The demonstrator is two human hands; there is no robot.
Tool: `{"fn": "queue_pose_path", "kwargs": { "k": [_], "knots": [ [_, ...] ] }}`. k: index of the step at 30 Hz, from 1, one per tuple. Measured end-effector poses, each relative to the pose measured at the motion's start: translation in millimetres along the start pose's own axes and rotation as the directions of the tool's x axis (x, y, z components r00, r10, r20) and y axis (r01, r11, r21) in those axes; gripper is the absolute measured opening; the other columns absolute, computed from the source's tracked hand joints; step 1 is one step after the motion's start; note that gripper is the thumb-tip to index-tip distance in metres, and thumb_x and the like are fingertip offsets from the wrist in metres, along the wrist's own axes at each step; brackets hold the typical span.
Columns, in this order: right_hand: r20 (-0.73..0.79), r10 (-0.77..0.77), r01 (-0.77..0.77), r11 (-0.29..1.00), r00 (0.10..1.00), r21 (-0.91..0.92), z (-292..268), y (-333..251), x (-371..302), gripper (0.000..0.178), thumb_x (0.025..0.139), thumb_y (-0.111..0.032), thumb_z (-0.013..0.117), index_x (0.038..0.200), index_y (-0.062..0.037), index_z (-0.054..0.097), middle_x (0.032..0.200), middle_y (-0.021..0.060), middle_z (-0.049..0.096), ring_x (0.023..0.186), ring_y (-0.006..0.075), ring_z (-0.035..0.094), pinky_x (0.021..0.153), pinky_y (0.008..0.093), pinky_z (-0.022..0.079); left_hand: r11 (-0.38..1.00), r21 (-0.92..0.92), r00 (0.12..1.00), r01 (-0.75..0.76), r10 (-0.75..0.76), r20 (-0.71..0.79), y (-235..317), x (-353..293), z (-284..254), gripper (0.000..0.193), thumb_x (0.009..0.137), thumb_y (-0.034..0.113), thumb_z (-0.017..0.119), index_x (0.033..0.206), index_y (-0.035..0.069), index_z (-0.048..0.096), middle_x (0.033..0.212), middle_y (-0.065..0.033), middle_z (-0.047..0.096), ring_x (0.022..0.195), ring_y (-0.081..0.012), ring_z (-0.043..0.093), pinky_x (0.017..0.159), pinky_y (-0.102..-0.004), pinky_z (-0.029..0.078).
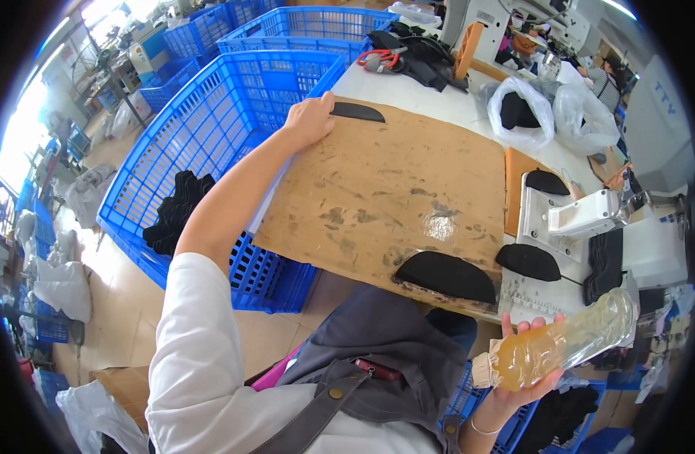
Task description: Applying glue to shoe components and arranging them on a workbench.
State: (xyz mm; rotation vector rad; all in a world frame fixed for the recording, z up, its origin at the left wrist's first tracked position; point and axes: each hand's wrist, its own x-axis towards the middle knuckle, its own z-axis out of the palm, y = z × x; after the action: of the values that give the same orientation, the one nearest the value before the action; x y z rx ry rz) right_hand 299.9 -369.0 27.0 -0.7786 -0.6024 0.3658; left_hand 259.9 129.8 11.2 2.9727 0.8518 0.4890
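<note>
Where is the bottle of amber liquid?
In the head view, the bottle is at lower right, held in the right hand, below and right of the brown board.

From where I stand: bright throughout; window (18, 144) at left blown white. Glare spot on brown board (385, 181). Straight edges bow toward black rim; distant detail soft.

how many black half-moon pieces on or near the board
4: one piece by the left hand, one along the near edge of the board, one right of that, one by the white machine arm. More may be hidden.
</note>
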Motion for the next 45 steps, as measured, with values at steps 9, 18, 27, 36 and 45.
{"fn": "queue_pose_path", "kwargs": {
  "k": [9,18,27,36,45],
  "knots": [
    [-0.029,0.010,-0.008,0.999,1.000,0.040,4.2,2.5,-1.8,0.078,0.079,-0.054,0.052,0.135,-0.0099,0.019,0.107,0.0114,0.043,0.099,0.0240,0.051,0.099,0.0535,0.031,0.971,-0.159,0.974,-0.176,0.148,-0.173,1.3,-30.8,8.8,0.018,0.078,0.016,0.053,0.092,0.006,0.047,0.089,-0.0112,0.054,0.089,-0.0295,0.052,0.077,-0.0383,0.042],
    [-0.040,0.008,-0.006,0.998,0.999,0.057,5.7,3.5,-3.3,0.079,0.079,-0.053,0.054,0.135,-0.0097,0.020,0.106,0.0118,0.044,0.099,0.0245,0.052,0.099,0.0530,0.032,0.973,0.020,0.966,-0.232,0.233,-0.110,8.7,-48.7,11.6,0.025,0.084,0.019,0.049,0.106,0.007,0.049,0.102,-0.0125,0.057,0.100,-0.0294,0.051,0.082,-0.0392,0.043],
    [-0.034,0.008,-0.004,0.995,0.999,0.100,7.5,6.4,-2.1,0.077,0.080,-0.052,0.054,0.135,-0.0099,0.021,0.107,0.0125,0.045,0.098,0.0250,0.052,0.099,0.0536,0.031,0.976,-0.028,0.976,-0.216,0.217,0.022,4.3,-33.9,4.0,0.026,0.081,0.021,0.049,0.104,0.007,0.046,0.105,-0.0135,0.050,0.097,-0.0305,0.051,0.079,-0.0410,0.043],
    [0.035,0.000,-0.002,0.999,0.999,0.052,2.8,0.0,-6.6,0.077,0.082,-0.052,0.050,0.136,-0.0079,0.019,0.112,0.0109,0.043,0.103,0.0234,0.050,0.100,0.0559,0.027,0.980,-0.111,0.981,-0.166,0.175,0.086,15.1,-25.3,-0.6,0.026,0.079,0.026,0.051,0.095,0.008,0.042,0.100,-0.0133,0.049,0.088,-0.0319,0.055,0.072,-0.0412,0.044],
    [0.046,-0.008,0.000,0.985,0.999,0.175,-9.1,6.2,2.7,0.079,0.081,-0.051,0.049,0.138,-0.0078,0.017,0.124,0.0140,0.041,0.110,0.0284,0.047,0.102,0.0548,0.024,0.930,-0.050,0.875,-0.364,0.360,0.323,107.2,-82.5,-41.6,0.024,0.080,0.019,0.051,0.099,0.004,0.049,0.092,-0.0146,0.056,0.089,-0.0316,0.055,0.074,-0.0436,0.045]
  ]
}}
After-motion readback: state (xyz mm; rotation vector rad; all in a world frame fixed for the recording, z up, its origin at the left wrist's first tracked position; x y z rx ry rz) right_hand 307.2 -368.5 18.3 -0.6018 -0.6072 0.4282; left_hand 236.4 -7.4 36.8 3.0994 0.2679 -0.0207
